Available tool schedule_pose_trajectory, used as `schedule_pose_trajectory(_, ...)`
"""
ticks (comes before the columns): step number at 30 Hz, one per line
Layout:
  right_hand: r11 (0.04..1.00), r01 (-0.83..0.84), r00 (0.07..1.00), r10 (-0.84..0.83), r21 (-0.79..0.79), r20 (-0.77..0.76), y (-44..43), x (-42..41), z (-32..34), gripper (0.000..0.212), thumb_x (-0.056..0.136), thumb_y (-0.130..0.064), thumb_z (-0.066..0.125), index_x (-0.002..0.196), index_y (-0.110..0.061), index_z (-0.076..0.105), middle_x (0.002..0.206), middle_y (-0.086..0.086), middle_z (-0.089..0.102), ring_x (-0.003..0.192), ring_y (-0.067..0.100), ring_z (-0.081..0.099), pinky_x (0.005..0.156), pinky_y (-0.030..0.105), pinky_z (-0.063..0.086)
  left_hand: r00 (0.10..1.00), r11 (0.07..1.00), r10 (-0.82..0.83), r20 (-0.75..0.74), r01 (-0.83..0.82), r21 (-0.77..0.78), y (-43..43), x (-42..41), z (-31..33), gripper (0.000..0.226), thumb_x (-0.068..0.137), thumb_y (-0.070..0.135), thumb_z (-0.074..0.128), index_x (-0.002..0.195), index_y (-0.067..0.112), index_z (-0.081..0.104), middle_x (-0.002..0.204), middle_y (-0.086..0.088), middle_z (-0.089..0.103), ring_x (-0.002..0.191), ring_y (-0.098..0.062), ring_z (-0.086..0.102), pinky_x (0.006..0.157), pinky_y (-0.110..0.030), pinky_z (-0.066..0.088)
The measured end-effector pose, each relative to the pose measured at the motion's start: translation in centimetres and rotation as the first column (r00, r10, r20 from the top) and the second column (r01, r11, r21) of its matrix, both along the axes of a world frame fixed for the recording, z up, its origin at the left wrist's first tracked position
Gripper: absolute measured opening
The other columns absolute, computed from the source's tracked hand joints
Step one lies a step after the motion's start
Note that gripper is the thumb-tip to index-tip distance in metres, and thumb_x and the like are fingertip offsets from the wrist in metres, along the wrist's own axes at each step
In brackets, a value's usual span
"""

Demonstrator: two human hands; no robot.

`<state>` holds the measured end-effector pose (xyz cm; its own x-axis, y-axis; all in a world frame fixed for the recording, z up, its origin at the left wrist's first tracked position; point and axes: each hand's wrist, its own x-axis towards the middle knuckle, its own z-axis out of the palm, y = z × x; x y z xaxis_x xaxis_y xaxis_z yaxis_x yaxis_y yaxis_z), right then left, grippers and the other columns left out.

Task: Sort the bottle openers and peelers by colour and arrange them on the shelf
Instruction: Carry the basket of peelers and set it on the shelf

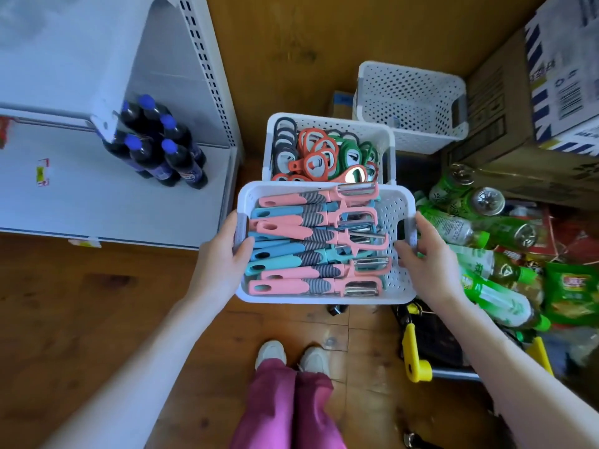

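Head view: pink and blue peelers (311,244) lie mixed in the white basket (324,298), which your left hand (223,254) and right hand (424,254) grip at opposite ends, probably to keep it level, with the bottle openers (321,157) just beyond it and the shelf (97,196) to its left.

You will find no wording clear enough to read. The carton (564,59) shows you a barcode, but its digits blur. Print on the green bottles (453,222) is illegible.
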<state>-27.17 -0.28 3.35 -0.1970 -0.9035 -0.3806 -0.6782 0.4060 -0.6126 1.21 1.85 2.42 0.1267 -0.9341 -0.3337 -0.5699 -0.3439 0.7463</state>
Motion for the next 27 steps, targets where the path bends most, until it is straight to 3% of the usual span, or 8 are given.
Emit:
schedule_pose_trajectory(3,1.000,-0.006,1.000,0.006,-0.029,0.005,0.4,0.6,4.3,0.057,0.091,-0.023,0.056,0.143,-0.025,0.032,0.084,0.013,0.064,0.085,0.032,0.063,0.068,0.037,0.047,0.999,0.998,0.032,0.014,-0.032,-0.045,1.0,0.8,4.7,0.034,0.095,0.022,0.046,0.130,0.023,0.044,0.098,0.003,0.062,0.077,0.002,0.059,0.053,-0.006,0.047)
schedule_pose_trajectory(6,0.997,-0.017,1.000,0.018,-0.069,0.008,0.8,1.6,9.0,0.058,0.090,-0.024,0.058,0.143,-0.022,0.034,0.087,0.006,0.062,0.086,0.028,0.064,0.068,0.031,0.043,0.999,0.994,0.041,0.031,-0.038,-0.103,2.2,1.8,9.7,0.030,0.095,0.023,0.046,0.125,0.021,0.047,0.093,0.002,0.065,0.078,-0.002,0.062,0.053,-0.012,0.050)
schedule_pose_trajectory(10,0.987,-0.068,0.995,0.078,-0.144,0.058,1.5,3.3,15.8,0.050,0.089,-0.020,0.060,0.137,-0.024,0.043,0.083,0.017,0.065,0.084,0.033,0.065,0.063,0.031,0.046,0.996,0.980,0.080,0.028,-0.073,-0.188,4.3,3.4,16.4,0.024,0.094,0.023,0.048,0.118,0.025,0.050,0.089,0.008,0.064,0.082,-0.002,0.064,0.052,-0.014,0.052)
schedule_pose_trajectory(15,0.952,-0.171,0.979,0.193,-0.254,0.066,2.3,5.3,23.6,0.048,0.088,-0.018,0.061,0.134,-0.021,0.047,0.084,0.015,0.068,0.084,0.032,0.065,0.072,0.038,0.050,0.982,0.941,0.175,0.074,-0.145,-0.305,7.6,5.4,23.5,0.023,0.094,0.022,0.050,0.117,0.024,0.052,0.087,0.007,0.064,0.078,0.001,0.061,0.053,-0.016,0.052)
schedule_pose_trajectory(18,0.925,-0.241,0.961,0.269,-0.293,0.060,2.8,6.5,27.8,0.046,0.089,-0.019,0.059,0.133,-0.021,0.047,0.080,0.018,0.066,0.081,0.031,0.067,0.061,0.030,0.047,0.967,0.913,0.238,0.093,-0.190,-0.361,9.8,6.4,27.4,0.024,0.093,0.023,0.049,0.117,0.022,0.054,0.085,0.001,0.066,0.079,-0.007,0.064,0.059,-0.027,0.054)
schedule_pose_trajectory(20,0.903,-0.297,0.944,0.327,-0.312,0.050,3.2,7.5,30.2,0.040,0.090,-0.019,0.058,0.129,-0.020,0.051,0.081,0.018,0.066,0.080,0.031,0.066,0.062,0.032,0.049,0.953,0.894,0.281,0.117,-0.216,-0.392,11.4,7.1,29.6,0.021,0.093,0.022,0.049,0.113,0.020,0.055,0.085,-0.003,0.067,0.081,-0.016,0.065,0.062,-0.039,0.055)
schedule_pose_trajectory(24,0.846,-0.401,0.893,0.446,-0.351,0.055,4.8,9.9,34.6,0.039,0.092,-0.016,0.056,0.130,-0.019,0.049,0.078,0.000,0.065,0.071,0.018,0.065,0.060,0.028,0.050,0.916,0.847,0.365,0.167,-0.252,-0.469,15.4,8.3,33.6,0.008,0.091,0.020,0.049,0.095,0.016,0.056,0.075,-0.009,0.063,0.072,-0.022,0.062,0.057,-0.038,0.048)
schedule_pose_trajectory(27,0.794,-0.466,0.849,0.526,-0.390,0.055,6.0,12.1,37.1,0.037,0.091,-0.014,0.055,0.127,-0.019,0.050,0.071,-0.011,0.060,0.067,0.013,0.064,0.057,0.026,0.049,0.894,0.819,0.419,0.159,-0.296,-0.491,18.6,9.3,36.2,0.010,0.092,0.019,0.048,0.096,0.015,0.057,0.076,-0.008,0.064,0.071,-0.019,0.063,0.057,-0.037,0.048)
